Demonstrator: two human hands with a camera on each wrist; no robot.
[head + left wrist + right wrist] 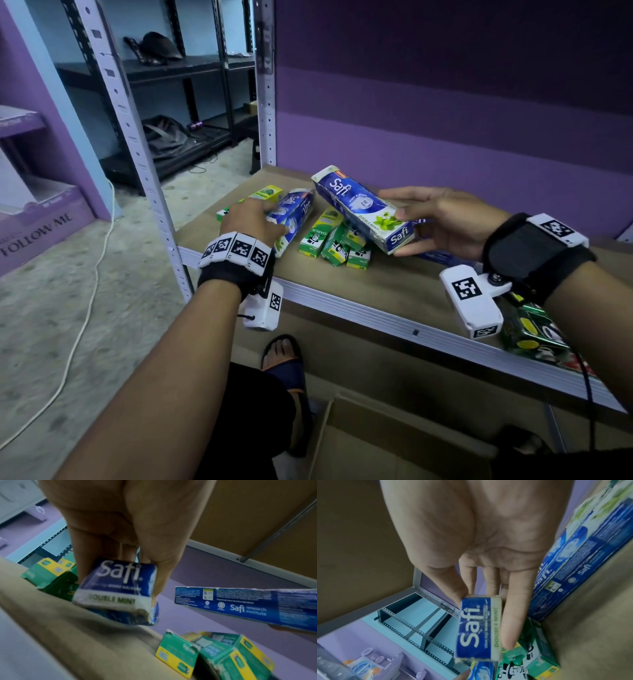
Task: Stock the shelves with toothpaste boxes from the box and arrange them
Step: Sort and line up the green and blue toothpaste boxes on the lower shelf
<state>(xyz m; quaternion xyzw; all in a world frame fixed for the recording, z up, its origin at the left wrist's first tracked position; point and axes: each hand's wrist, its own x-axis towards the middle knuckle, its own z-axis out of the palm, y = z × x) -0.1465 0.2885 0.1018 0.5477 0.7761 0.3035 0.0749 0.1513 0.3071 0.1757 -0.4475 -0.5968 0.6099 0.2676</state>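
Observation:
My right hand (407, 219) holds a blue Safi toothpaste box (363, 209) above the brown shelf (394, 284), thumb on its front face, fingers behind; its end face (479, 628) shows in the right wrist view. My left hand (253, 222) grips a second blue Safi box (294, 216) lying at the shelf's left; its end (116, 586) sits between my fingers (159, 566). A pile of small green boxes (335, 240) lies between the two hands. More blue boxes (573, 566) lie under my right hand.
An open cardboard box (394, 445) stands on the floor below the shelf. A green packet (531, 329) sits at the shelf's right front edge. A grey upright (137, 147) bounds the shelf's left; a purple panel (445, 120) backs it. My sandalled foot (284, 356) is below.

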